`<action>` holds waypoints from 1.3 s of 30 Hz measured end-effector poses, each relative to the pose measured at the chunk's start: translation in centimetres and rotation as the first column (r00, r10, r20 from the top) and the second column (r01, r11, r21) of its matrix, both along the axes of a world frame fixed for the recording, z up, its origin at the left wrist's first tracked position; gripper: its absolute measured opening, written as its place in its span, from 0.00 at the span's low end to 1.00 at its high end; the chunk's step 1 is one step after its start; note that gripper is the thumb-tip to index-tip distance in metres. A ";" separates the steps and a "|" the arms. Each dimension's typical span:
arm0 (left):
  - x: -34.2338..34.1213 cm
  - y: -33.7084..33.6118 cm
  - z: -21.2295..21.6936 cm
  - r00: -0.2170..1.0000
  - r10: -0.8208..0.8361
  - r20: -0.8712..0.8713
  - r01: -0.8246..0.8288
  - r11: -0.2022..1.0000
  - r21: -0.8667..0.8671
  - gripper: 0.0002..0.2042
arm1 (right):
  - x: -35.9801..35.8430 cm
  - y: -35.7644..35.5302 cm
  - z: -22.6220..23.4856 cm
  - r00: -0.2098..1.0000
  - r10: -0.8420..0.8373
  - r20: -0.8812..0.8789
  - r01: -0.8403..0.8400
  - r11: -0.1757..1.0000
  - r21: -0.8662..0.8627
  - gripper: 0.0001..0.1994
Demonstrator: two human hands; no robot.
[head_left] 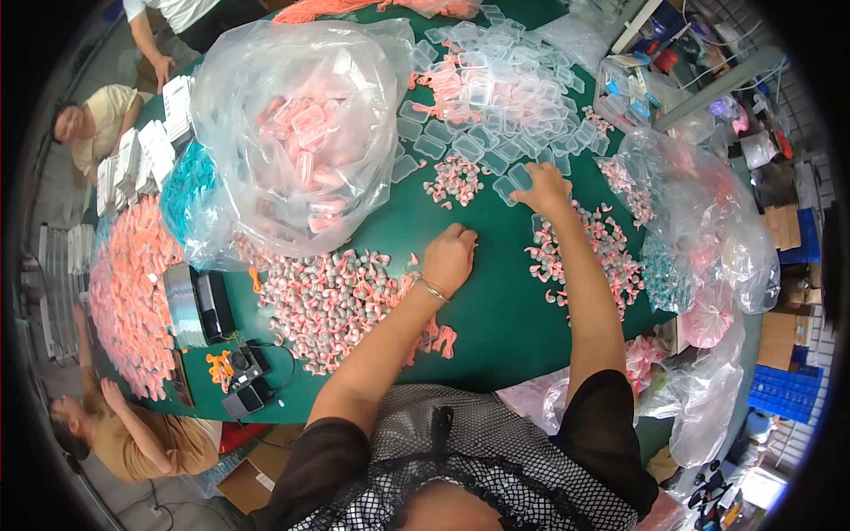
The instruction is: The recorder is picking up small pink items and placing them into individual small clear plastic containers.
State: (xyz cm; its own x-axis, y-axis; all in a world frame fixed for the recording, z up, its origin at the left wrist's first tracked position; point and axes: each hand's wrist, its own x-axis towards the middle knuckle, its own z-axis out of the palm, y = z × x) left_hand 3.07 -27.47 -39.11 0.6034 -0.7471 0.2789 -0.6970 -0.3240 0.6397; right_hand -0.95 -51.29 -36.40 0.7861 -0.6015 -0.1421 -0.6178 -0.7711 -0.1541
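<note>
My right hand [546, 189] reaches to the near edge of a heap of clear plastic cases [531, 115], thumb and fingers around a small clear hinged case [506, 190]. Lower and to the left, my left hand [450, 260] rests on the green table with its fingers curled in; whatever they hold is hidden. Beside the left wrist lies a large pile of small pink-and-grey pieces [332, 305], earplug-like, with pink cords [438, 341] at its edge. A second pile of these pieces [602, 261] lies under my right forearm, and a small cluster [454, 180] sits between the hands.
A big clear bag [297, 133] of pink packed cases stands at the far left. Orange-pink packs [133, 292], white boxes [142, 159] and a black device [248, 376] lie further left. Plastic bags [708, 221] crowd the right edge. Other people [150, 434] are at the left side.
</note>
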 end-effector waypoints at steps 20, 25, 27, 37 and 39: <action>1.6 -3.1 -1.7 0.785 0.093 -0.612 -0.260 0.947 -0.190 0.07 | -4.2 5.2 -0.5 0.711 0.521 0.473 -0.506 0.845 -0.172 0.13; 0.8 -5.3 -1.7 0.838 0.081 -0.540 -0.264 0.926 -0.271 0.06 | -5.1 4.6 0.5 0.727 0.459 0.511 -0.438 0.883 -0.169 0.11; 1.0 -5.5 -1.8 0.860 0.088 -0.502 -0.251 0.931 -0.267 0.06 | -5.0 3.9 -0.1 0.704 0.363 0.611 -0.384 0.918 -0.102 0.08; 0.3 -7.7 -1.1 0.969 0.116 -0.216 -0.160 0.968 -0.196 0.03 | -3.8 -10.4 0.3 0.702 -0.135 0.699 0.056 0.989 0.135 0.08; 0.2 -7.8 -1.5 0.970 0.118 -0.213 -0.162 0.965 -0.207 0.04 | -2.7 -13.7 -0.4 0.704 -0.054 0.708 0.056 0.998 0.020 0.10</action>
State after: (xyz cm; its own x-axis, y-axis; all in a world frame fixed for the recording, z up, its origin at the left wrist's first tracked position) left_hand 3.26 -35.26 -40.61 0.7571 -0.5842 0.2923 -0.5074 -0.2442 0.8264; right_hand -3.70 -64.99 -36.82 0.6200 -0.6467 0.4441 -0.3694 -0.7401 -0.5620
